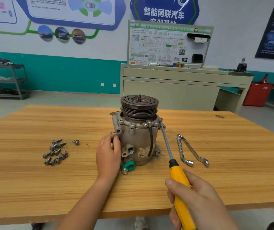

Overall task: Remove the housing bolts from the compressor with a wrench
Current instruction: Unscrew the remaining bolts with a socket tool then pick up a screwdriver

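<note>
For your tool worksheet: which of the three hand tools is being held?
The yellow-handled screwdriver, gripped by the right hand, tip at the compressor; the L-shaped socket wrench and ring spanner lie untouched on the table.

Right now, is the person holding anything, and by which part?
The right hand grips a screwdriver by its yellow handle. The left hand holds the compressor by its left side.

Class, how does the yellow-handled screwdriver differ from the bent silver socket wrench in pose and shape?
The yellow-handled screwdriver is gripped by the right hand, tip at the grey metal compressor's flange; the bent silver socket wrench lies flat on the wooden table, untouched. The screwdriver's shaft is straight; the wrench's bends. Both are right of the compressor.
</note>
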